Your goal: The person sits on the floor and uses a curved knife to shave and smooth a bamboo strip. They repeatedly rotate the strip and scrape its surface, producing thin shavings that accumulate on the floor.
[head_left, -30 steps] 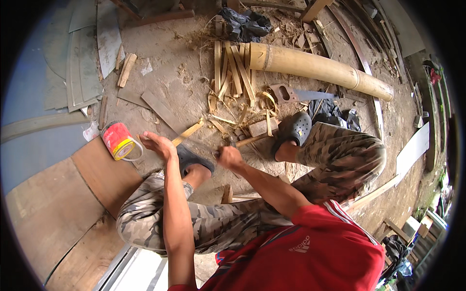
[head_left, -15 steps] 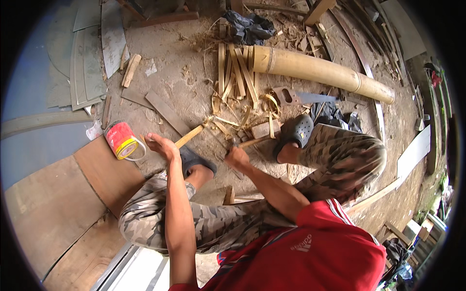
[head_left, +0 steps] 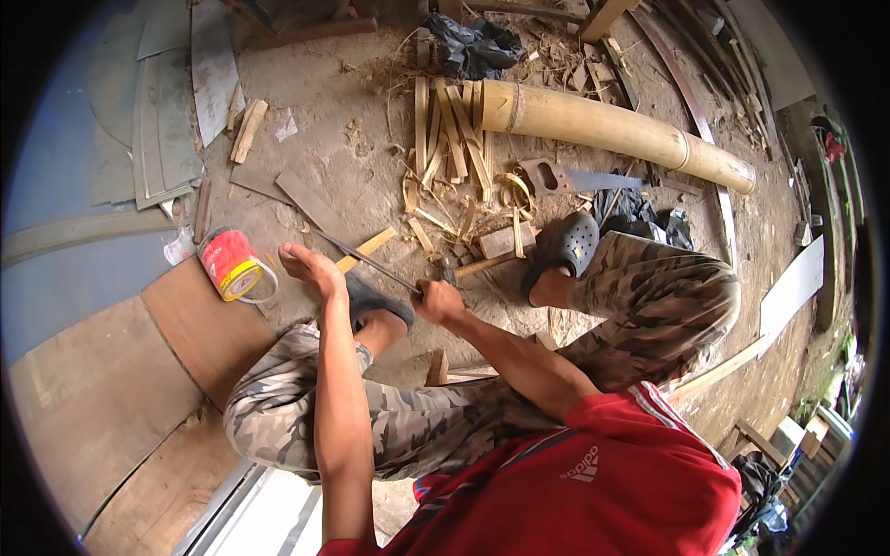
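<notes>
My left hand (head_left: 317, 274) is closed around a pale bamboo strip (head_left: 374, 246), whose far end sticks out past the hand above my left shoe. My right hand (head_left: 438, 303) grips a knife with a long, narrow dark blade (head_left: 366, 260). The blade points up and to the left, crossing the strip near my left hand. I cannot tell whether they touch. Close by my right hand, a hammer (head_left: 482, 266) with a wooden handle lies on the ground, by a wooden block (head_left: 503, 241).
Split bamboo strips (head_left: 451, 130) and shavings lie beyond my hands. A thick bamboo pole (head_left: 593, 135) and a handsaw (head_left: 584, 180) lie at the far right. A red tin (head_left: 229, 263) stands left of my left hand. Black plastic (head_left: 473, 46) lies at the back.
My right hand has moved a little left, and the knife blade now shows plainly, pointing up-left across the strip. The strip's far end sits slightly lower and further left.
</notes>
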{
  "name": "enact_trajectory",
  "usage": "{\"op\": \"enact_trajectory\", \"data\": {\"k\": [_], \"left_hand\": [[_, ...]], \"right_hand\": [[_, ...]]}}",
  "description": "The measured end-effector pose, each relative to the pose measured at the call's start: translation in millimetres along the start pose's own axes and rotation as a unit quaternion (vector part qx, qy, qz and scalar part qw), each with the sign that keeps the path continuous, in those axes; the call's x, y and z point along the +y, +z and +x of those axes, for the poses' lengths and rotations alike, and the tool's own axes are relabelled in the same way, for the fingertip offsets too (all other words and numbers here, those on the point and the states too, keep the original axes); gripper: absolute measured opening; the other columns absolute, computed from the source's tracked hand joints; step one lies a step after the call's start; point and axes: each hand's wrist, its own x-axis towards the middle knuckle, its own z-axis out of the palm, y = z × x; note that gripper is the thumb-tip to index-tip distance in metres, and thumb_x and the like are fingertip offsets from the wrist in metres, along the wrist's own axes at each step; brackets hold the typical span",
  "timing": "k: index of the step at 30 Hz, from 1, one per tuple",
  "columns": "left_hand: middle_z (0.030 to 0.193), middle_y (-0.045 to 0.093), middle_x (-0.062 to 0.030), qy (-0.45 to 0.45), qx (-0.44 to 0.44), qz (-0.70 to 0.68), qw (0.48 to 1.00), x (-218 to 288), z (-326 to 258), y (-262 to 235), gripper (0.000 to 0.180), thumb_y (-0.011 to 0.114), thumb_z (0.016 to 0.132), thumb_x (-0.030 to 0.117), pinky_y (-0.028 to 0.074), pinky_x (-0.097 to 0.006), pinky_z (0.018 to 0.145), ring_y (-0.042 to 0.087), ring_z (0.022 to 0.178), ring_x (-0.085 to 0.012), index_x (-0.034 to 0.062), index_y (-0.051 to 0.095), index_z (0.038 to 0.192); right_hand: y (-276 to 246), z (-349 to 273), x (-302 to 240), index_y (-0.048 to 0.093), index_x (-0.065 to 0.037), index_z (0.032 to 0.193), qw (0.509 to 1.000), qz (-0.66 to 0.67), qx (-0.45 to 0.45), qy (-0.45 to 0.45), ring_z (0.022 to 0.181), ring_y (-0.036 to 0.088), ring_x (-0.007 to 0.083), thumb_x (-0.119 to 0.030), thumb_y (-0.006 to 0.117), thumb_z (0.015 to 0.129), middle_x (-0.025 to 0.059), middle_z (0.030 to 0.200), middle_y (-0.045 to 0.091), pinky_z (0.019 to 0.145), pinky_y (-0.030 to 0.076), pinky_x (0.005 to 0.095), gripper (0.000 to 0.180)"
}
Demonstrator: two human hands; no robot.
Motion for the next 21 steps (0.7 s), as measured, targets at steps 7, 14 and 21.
{"op": "enact_trajectory", "data": {"k": [7,14,21], "left_hand": [[0.151,0.015,-0.034,-0.005,0.007,-0.03,1.0,5,-9,4,0.082,0.021,0.1,0.058,0.012,-0.051,0.117,0.013,0.144,-0.0423,-0.0108,0.018,0.145],[0.155,0.004,-0.0299,-0.04,-0.028,-0.027,0.998,6,-9,4,0.085,0.02,0.099,0.061,0.011,-0.048,0.118,0.007,0.147,-0.0388,-0.0068,0.01,0.149],[0.155,0.008,-0.0306,-0.039,-0.048,-0.002,0.998,27,-35,14,0.084,0.02,0.099,0.061,0.013,-0.048,0.118,0.011,0.146,-0.0399,-0.0072,0.013,0.148]], "right_hand": [[-4,1,-39,0.069,-0.003,0.092,0.998,0.023,0.008,-0.057,0.086,0.066,0.0428,-0.031,0.054,0.085,0.026,0.089,0.067,0.078,0.053,0.0488,0.032],[-6,12,-7,0.069,-0.003,0.091,0.999,-0.024,-0.032,0.019,0.088,0.067,0.0421,-0.028,0.054,0.084,0.0259,0.09,0.067,0.077,0.054,0.0485,0.03],[16,52,31,0.068,-0.002,0.087,0.996,0.049,-0.022,0.072,0.08,0.067,0.0411,-0.03,0.058,0.08,0.0244,0.084,0.068,0.072,0.054,0.0493,0.031]]}}
